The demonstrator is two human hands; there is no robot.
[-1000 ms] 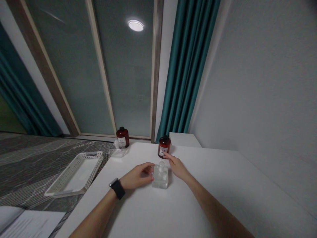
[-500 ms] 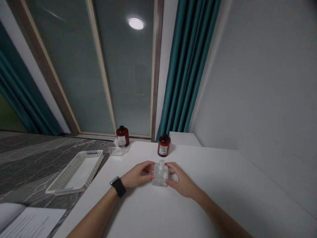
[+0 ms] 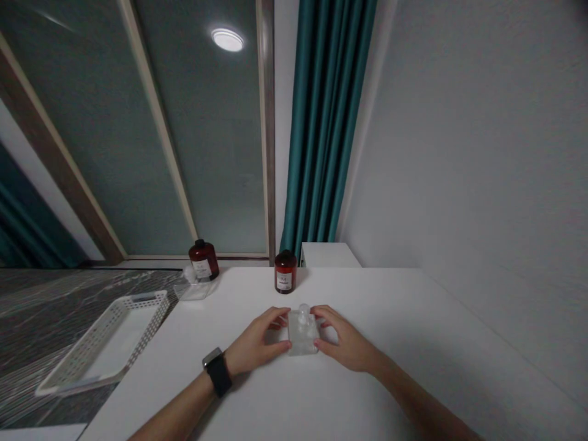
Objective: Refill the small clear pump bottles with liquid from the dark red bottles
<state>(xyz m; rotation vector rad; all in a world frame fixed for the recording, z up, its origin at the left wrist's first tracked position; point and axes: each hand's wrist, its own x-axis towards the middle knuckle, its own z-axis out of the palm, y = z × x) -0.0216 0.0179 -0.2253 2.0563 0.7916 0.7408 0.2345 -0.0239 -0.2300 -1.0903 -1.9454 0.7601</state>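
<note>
On the white table, a small clear square box (image 3: 302, 343) with a round clear knob (image 3: 304, 311) on top lies between my two hands. My left hand (image 3: 261, 343) holds its left side, thumb near the front corner and fingers near the back. My right hand (image 3: 344, 340) grips the right side in the same way. A black watch is on my left wrist. Beyond the box stands a brown-red bottle (image 3: 285, 275) with a black cap and white label. What is inside the box is too blurred to tell.
At the table's far left corner a second brown-red bottle (image 3: 204, 260) stands behind another clear square piece (image 3: 193, 291) with a round knob. A white perforated basket (image 3: 103, 343) lies left of the table over the dark striped floor. A teal curtain (image 3: 321, 122) hangs behind.
The view has turned to the right, so the bottles and basket sit further left. Both hands stay around the clear box, which now lies further right of the near bottle and looks flatter.
</note>
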